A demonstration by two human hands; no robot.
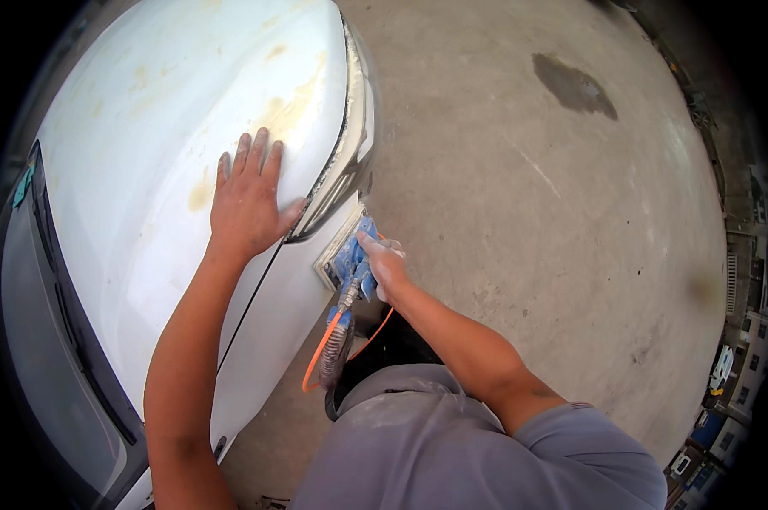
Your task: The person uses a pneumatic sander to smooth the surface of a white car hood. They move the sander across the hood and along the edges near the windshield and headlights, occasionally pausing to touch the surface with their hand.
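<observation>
My left hand (252, 200) lies flat on the white car hood (146, 170), its fingers stretched out beside yellowish filler patches (292, 109). My right hand (384, 262) is wrapped round a blue air sander (352, 253). The sander's flat pad (331, 248) is held against the white front fender (295, 285), just below the headlight (324, 202). From the sander's lower end run a ribbed grey hose (334, 348) and an orange air line (316, 357). Pale dust coats the fingers of both hands.
The car's windshield (56, 340) with its black wiper lies at the left. Concrete floor (520, 195) spreads to the right, with a dark stain (574, 85) on it. Vehicles and buildings stand along the far right rim. The hoses hang close to my legs.
</observation>
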